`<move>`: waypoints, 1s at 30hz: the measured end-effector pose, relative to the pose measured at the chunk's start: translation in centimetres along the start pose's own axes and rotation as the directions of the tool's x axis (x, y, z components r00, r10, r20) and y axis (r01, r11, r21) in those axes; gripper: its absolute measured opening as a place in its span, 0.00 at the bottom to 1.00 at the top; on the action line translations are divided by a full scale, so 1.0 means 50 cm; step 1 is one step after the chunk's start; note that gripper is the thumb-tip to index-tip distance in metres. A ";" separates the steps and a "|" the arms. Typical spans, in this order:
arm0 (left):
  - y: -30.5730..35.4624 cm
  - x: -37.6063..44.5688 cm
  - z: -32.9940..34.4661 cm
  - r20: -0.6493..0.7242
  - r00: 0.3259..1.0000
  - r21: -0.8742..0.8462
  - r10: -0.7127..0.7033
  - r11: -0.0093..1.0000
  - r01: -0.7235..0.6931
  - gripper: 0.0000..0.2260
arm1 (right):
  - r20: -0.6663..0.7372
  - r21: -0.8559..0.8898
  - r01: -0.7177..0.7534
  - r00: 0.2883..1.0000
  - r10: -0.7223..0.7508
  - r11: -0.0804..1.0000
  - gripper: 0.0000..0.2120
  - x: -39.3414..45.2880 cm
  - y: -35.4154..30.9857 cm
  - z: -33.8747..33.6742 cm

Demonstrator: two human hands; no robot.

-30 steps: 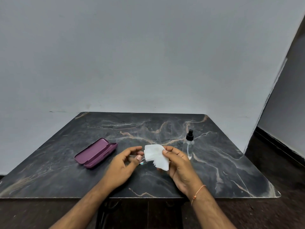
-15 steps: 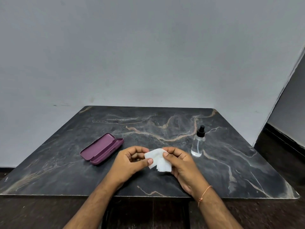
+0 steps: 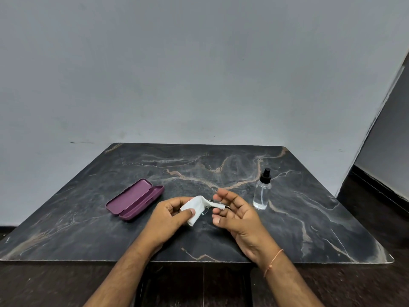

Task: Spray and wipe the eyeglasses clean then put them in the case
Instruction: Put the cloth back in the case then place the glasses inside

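Note:
My left hand point(image 3: 168, 220) pinches a white cloth point(image 3: 195, 206) between thumb and fingers, just above the table. The thin-rimmed eyeglasses point(image 3: 204, 211) are mostly hidden in the cloth; only part of one clear lens shows beneath it. My right hand point(image 3: 239, 216) is beside it, palm turned inward, fingers spread and loosely bent. A narrow tail of the cloth reaches its fingertips. The purple eyeglass case point(image 3: 135, 199) lies open to the left of my hands. A clear spray bottle point(image 3: 261, 193) with a black nozzle stands upright to the right.
Everything sits on a dark marble table point(image 3: 221, 165) that is pushed against a grey wall. The table's front edge runs just under my wrists. Dark floor shows on the right side.
My right hand has let go of the cloth and opened, drawing slightly right. The cloth now hangs from my left hand, and a lens shows below it.

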State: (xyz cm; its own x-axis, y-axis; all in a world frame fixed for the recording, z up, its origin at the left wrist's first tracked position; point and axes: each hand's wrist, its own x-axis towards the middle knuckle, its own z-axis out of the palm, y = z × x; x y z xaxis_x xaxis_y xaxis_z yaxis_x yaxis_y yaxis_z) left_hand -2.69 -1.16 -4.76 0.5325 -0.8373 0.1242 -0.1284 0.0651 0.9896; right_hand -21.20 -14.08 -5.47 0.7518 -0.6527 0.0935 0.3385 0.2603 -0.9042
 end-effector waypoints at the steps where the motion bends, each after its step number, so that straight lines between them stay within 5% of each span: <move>1: 0.003 -0.001 0.001 -0.005 1.000 -0.015 -0.007 1.000 0.007 0.12 | -0.013 -0.060 0.016 1.000 -0.017 0.998 0.35 0.001 0.005 0.002; 7: 0.004 -0.004 -0.001 0.045 0.998 -0.061 -0.043 0.997 0.046 0.15 | -0.114 -0.335 0.065 0.987 -0.109 0.940 0.27 -0.001 0.014 0.026; 12: 0.009 -0.013 -0.006 0.070 0.996 -0.047 -0.058 0.997 0.061 0.16 | -0.216 -0.390 0.079 0.961 -0.175 0.917 0.08 0.003 0.019 0.025; 16: 0.011 -0.033 -0.008 0.061 0.996 -0.017 -0.058 0.998 0.059 0.15 | -0.228 -0.351 0.102 0.955 -0.190 0.931 0.05 -0.006 0.011 0.030; 24: 0.038 -0.083 0.000 0.080 0.996 0.264 0.046 0.962 -0.066 0.27 | -0.023 -0.510 0.136 0.985 -0.171 0.849 0.10 -0.026 -0.063 0.051; 30: 0.083 -0.109 -0.014 0.069 0.944 0.532 0.321 0.789 -0.307 0.31 | 0.307 -0.663 0.238 0.951 -0.032 0.710 0.14 -0.022 -0.163 0.102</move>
State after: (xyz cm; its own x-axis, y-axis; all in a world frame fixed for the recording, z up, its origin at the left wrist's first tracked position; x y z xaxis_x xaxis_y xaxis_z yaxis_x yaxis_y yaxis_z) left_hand -5.52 4.04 -1.28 0.4040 -0.8072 0.4303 -0.7099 0.0199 0.7040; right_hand -21.91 -11.87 3.93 0.8782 -0.4105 0.2456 0.0440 -0.4420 -0.8959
